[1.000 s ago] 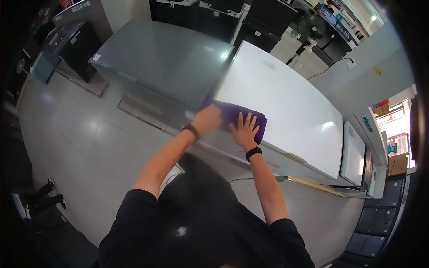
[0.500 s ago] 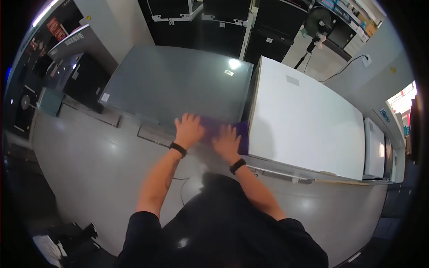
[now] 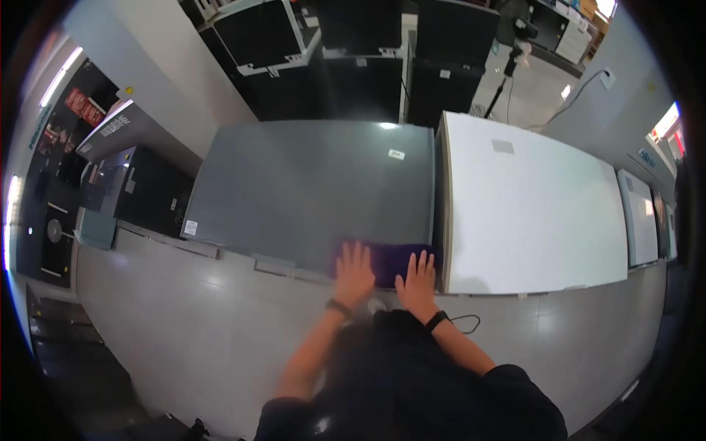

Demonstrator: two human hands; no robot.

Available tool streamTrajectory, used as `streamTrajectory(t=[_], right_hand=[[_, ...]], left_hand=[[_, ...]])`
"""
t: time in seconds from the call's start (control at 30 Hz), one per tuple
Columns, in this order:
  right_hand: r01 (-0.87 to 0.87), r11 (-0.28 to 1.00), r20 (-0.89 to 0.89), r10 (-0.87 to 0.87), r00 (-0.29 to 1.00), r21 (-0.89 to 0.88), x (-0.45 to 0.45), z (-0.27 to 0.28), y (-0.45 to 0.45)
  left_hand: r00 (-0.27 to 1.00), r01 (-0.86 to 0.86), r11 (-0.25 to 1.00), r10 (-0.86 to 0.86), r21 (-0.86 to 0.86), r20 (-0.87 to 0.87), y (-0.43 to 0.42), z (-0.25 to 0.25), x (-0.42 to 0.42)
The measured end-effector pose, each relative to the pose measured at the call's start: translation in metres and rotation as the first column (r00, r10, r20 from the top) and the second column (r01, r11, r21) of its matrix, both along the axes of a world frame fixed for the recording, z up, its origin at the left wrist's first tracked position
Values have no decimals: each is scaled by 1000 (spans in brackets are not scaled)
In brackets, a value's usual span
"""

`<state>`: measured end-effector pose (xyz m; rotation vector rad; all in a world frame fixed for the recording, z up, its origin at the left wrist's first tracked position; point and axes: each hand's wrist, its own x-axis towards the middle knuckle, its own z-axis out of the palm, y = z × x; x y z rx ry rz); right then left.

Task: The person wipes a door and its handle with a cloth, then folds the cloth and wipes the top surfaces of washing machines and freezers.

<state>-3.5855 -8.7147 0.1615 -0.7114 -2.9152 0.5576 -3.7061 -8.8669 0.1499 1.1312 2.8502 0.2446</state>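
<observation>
A dark purple cloth lies spread along the front edge of a grey appliance top, near its right corner. On the cloth's left part rests my left hand, slightly blurred, palm down with fingers stretched out. My right hand lies flat at the cloth's right part, fingers spread, close to the gap beside the white-topped unit. Neither hand is closed around the cloth. Some of the cloth is hidden under the fingers.
Behind stand several dark appliances with raised lids. A fan on a black stand is at the back right. Dark boxes stand at left. A cable lies on the floor beside my right arm.
The view has shifted, so the grey top sits lower in the picture. The cloth now looks more spread out along the front edge, with both hands still flat at it.
</observation>
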Motion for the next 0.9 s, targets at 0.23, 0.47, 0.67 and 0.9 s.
streamTrajectory(t=[0.23, 0.47, 0.67, 0.9], right_hand=[[97, 993, 26, -99, 995, 61, -18, -6, -14], [159, 987, 179, -151, 972, -34, -71, -5, 18], [182, 975, 234, -149, 961, -128, -133, 14, 69], [223, 965, 283, -178, 942, -138, -188, 22, 111]], left_hand=[[992, 109, 994, -110, -16, -66, -2, 12, -26], [992, 125, 991, -124, -50, 20, 27, 6, -76], [966, 119, 992, -125, -37, -226, 66, -4, -123], [984, 108, 979, -81, -171, 162, 124, 20, -184]])
